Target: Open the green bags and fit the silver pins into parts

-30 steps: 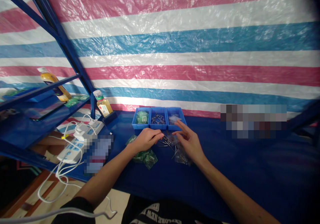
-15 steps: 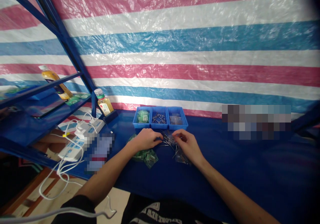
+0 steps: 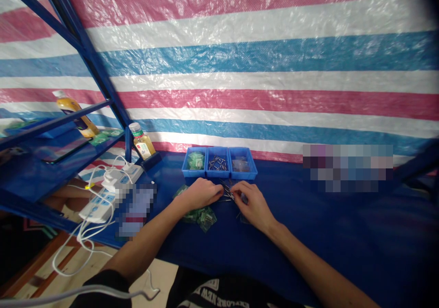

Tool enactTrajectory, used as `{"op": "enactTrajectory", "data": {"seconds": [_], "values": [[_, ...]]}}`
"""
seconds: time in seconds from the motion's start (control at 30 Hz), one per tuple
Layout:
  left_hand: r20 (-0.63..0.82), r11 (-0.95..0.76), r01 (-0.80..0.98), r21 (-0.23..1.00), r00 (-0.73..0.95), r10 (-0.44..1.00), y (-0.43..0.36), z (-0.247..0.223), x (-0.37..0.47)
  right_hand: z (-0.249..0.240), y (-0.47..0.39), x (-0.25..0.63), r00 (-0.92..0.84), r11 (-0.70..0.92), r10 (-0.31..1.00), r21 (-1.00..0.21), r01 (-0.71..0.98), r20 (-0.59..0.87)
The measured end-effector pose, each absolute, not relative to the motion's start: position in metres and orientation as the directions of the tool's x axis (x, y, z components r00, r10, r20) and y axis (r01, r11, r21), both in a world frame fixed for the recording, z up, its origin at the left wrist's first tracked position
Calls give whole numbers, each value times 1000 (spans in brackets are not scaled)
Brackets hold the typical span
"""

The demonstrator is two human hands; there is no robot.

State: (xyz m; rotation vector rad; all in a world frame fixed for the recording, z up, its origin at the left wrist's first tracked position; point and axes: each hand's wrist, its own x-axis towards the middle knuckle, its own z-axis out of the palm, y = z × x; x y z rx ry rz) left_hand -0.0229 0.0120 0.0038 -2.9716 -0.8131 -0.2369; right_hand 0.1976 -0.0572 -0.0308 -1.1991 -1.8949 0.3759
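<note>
My left hand (image 3: pixel 203 193) is closed, its fingertips at the left side of a small pile of dark metal pins (image 3: pixel 227 191). From the right, the pinched fingers of my right hand (image 3: pixel 249 202) touch the same pile. Whatever either hand grips is too small to make out. Small green packets (image 3: pixel 206 217) lie under and beside my left hand. A clear packet is mostly hidden under my right hand. Behind the hands, three joined blue bins hold green packets (image 3: pixel 196 160), metal pins (image 3: pixel 218 163) and clear packets (image 3: pixel 240 164).
At the left are a white power strip (image 3: pixel 99 205) with loose cables, a blurred-out flat object (image 3: pixel 137 209) and a bottle (image 3: pixel 142 142). A blue metal frame (image 3: pixel 84 54) rises there. Another blurred-out area (image 3: pixel 346 166) is at the right. A striped sheet (image 3: pixel 260 102) hangs behind.
My right hand has moved slightly left and its fingers have come into the pin pile, covering more of the clear packet. My left hand has barely moved.
</note>
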Motion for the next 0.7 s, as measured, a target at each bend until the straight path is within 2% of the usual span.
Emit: {"op": "enactTrajectory", "data": {"seconds": [0.1,0.27,0.7], "values": [[205,-875,482,48,853,481,12,7,-24,-31,-58,196,-259,537,825,-556,635,502],[274,-885,446,133,842,465,14,10,-25,-33,-57,196,-276,544,817,-516,662,507],[295,-865,456,210,814,501,17,-2,-23,-38,-54,199,-232,530,819,-539,654,524]]}}
